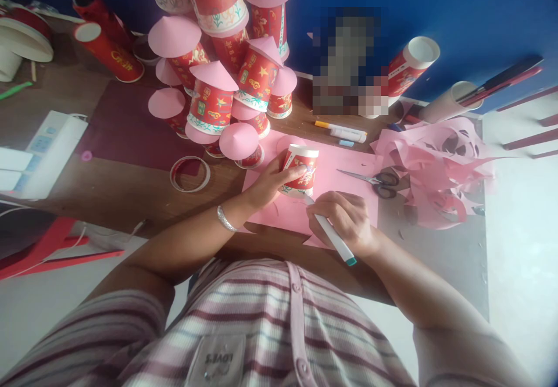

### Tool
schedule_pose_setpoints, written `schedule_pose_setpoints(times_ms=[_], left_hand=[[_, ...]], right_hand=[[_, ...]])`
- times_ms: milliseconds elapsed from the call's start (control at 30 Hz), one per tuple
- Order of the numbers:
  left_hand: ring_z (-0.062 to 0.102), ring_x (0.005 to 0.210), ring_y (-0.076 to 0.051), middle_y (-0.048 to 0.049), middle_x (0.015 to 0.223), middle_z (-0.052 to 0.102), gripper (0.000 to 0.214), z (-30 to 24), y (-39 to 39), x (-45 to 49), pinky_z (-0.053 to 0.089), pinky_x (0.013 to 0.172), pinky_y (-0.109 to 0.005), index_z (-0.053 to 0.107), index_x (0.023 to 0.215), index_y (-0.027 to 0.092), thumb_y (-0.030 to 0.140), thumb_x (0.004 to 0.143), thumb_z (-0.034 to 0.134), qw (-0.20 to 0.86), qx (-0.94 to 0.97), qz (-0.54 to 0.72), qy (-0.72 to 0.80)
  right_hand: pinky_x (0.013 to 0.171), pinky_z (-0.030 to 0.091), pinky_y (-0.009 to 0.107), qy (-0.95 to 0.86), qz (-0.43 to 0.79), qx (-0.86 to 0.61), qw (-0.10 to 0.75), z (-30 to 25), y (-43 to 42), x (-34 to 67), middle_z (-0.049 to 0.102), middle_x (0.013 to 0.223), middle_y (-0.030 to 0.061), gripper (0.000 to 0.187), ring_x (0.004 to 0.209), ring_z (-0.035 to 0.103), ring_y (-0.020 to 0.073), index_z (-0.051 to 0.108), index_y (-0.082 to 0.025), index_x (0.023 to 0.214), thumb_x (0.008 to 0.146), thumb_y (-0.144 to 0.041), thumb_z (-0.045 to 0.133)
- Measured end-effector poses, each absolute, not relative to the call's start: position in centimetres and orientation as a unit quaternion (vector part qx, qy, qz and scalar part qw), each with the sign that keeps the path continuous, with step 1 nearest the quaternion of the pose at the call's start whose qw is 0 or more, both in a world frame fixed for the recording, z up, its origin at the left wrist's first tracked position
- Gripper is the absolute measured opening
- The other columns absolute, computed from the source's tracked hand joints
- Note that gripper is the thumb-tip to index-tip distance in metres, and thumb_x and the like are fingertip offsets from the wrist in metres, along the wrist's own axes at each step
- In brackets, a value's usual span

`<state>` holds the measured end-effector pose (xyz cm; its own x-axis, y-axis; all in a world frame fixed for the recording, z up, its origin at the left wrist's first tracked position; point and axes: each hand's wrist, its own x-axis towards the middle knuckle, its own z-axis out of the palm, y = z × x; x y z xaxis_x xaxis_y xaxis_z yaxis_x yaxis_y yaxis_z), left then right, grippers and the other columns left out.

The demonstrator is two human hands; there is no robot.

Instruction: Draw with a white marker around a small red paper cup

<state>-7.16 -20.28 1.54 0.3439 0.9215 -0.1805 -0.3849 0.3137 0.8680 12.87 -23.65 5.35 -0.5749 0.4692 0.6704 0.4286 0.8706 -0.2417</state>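
The left hand (270, 182) holds a red paper cup (300, 170) standing mouth-down on a pink paper sheet (344, 172); the fingers are wrapped around its side, the thumb lying across the front. The right hand (344, 218) pinches a white marker pen (333, 237), its tip at the paper just beside the cup base. Scissors (375, 180) lie on the same sheet, to the right. Behind the cup stands a stack of red cups with pink cone lids (218, 85), very near the left hand. A tape ring (190, 174) lies to the left, pink paper scraps (436, 166) to the right, another marker (342, 131) further back. The shirt tag (217, 359) reads "LOVES", seen upside down. The gold writing on the cups cannot be read.
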Motion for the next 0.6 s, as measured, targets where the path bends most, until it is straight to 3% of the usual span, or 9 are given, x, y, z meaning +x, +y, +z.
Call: schedule_pose_setpoints(times_ms=[600], left_hand=[[0.07, 0.101, -0.024, -0.0063, 0.107, 0.072, 0.046, 1.68, -20.27, -7.07, 0.055, 0.092, -0.039, 0.064, 0.118, 0.019, 0.049, 0.087, 0.08, 0.72, 0.387, 0.444, 0.367]], right_hand=[[0.054, 0.047, 0.026, -0.888, 0.03, -0.249, 0.386, 5.27, -23.76, 12.76, 0.063, 0.078, -0.0034, 0.027, 0.061, 0.058, 0.013, 0.057, -0.022, 0.102, 0.088, 0.0, 0.062]])
